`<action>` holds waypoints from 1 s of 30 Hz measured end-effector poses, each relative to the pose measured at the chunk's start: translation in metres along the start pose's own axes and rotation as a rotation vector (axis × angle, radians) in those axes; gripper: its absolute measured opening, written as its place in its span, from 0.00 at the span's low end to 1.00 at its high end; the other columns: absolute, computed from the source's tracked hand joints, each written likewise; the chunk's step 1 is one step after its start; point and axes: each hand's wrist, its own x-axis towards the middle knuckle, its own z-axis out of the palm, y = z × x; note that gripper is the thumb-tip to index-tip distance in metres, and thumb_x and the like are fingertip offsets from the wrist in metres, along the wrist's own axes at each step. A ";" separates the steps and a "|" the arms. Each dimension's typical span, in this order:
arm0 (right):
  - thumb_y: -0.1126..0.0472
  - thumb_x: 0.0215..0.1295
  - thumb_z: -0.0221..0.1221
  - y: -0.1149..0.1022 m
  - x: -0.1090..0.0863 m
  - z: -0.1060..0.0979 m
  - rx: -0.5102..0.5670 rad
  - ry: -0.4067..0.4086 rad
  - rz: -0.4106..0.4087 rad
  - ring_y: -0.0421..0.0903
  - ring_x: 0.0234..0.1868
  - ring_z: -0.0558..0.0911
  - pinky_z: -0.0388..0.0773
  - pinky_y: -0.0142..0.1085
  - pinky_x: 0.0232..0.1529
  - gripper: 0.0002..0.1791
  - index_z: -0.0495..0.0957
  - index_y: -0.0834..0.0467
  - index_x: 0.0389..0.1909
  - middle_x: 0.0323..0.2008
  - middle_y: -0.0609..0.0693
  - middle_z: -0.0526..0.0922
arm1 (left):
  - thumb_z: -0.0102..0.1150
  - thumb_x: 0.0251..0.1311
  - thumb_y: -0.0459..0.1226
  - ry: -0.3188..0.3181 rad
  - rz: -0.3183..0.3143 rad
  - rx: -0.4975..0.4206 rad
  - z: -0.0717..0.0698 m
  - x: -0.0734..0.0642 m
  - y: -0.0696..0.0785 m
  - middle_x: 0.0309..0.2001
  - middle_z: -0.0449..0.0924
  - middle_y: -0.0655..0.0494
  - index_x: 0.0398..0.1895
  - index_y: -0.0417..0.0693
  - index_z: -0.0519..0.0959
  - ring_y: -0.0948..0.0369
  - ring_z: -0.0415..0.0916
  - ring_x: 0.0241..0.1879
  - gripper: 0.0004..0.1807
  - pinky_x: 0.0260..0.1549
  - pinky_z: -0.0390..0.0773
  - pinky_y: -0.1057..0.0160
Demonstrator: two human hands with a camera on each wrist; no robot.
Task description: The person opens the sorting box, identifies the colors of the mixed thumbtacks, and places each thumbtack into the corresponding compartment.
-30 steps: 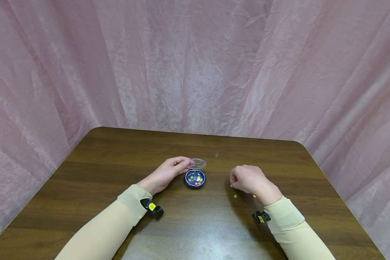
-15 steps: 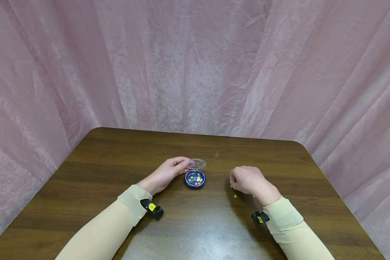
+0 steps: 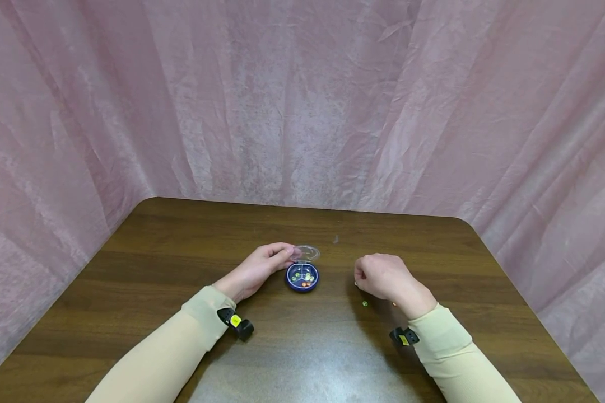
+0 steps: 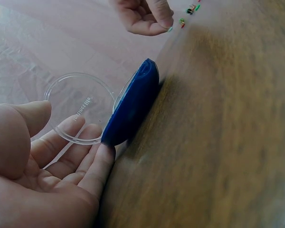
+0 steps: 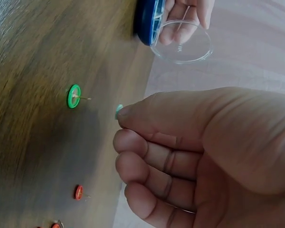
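Note:
A round blue pill case [image 3: 302,289] with a divided inside stands on the table, its clear lid [image 4: 83,78] swung up. Several green, whitish and orange thumbtacks [image 3: 306,284] lie in its compartments. My left hand [image 3: 262,267] holds the lid at its left edge, thumb on one side and fingers on the other. To the right of the case, my right hand [image 3: 385,276] pinches a small pale green thumbtack [image 5: 118,111] between thumb and forefinger, a little above the table. Only part of that thumbtack shows past the thumb.
A green thumbtack [image 5: 74,96] lies point up on the table near my right hand. An orange-red thumbtack [image 5: 79,192] lies beyond it, with more at the right wrist view's lower edge. Pink curtains [image 3: 292,101] hang behind the wooden table [image 3: 222,221].
My right hand has risen slightly and shifted a little left with the pale thumbtack between its fingertips. The left hand and the case have stayed put.

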 end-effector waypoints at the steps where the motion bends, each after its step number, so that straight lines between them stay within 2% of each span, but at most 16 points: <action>1: 0.68 0.62 0.65 0.000 0.000 0.000 0.001 0.009 -0.003 0.41 0.26 0.75 0.78 0.44 0.28 0.14 0.79 0.46 0.24 0.24 0.39 0.78 | 0.52 0.89 0.40 0.000 -0.001 0.000 0.000 0.000 0.000 0.71 0.80 0.43 0.68 0.35 0.80 0.50 0.74 0.74 0.19 0.74 0.76 0.53; 9: 0.64 0.67 0.67 -0.003 0.001 -0.002 0.059 0.046 -0.013 0.39 0.27 0.76 0.79 0.42 0.30 0.12 0.81 0.45 0.26 0.24 0.37 0.77 | 0.52 0.89 0.41 0.002 -0.011 -0.002 0.000 0.000 0.000 0.70 0.80 0.43 0.68 0.36 0.80 0.50 0.75 0.74 0.19 0.74 0.76 0.53; 18: 0.61 0.70 0.69 -0.007 0.003 -0.009 0.271 0.045 -0.053 0.36 0.30 0.77 0.79 0.40 0.36 0.07 0.86 0.45 0.33 0.27 0.35 0.81 | 0.52 0.89 0.40 0.002 -0.009 0.000 0.000 0.001 0.000 0.70 0.80 0.43 0.69 0.36 0.79 0.50 0.75 0.74 0.19 0.74 0.76 0.53; 30: 0.58 0.72 0.70 -0.011 0.002 -0.013 0.471 0.078 -0.057 0.38 0.32 0.80 0.79 0.38 0.40 0.04 0.87 0.47 0.35 0.28 0.36 0.83 | 0.51 0.89 0.41 -0.012 0.009 -0.001 -0.001 0.001 -0.002 0.71 0.80 0.42 0.68 0.35 0.79 0.49 0.73 0.75 0.20 0.75 0.75 0.53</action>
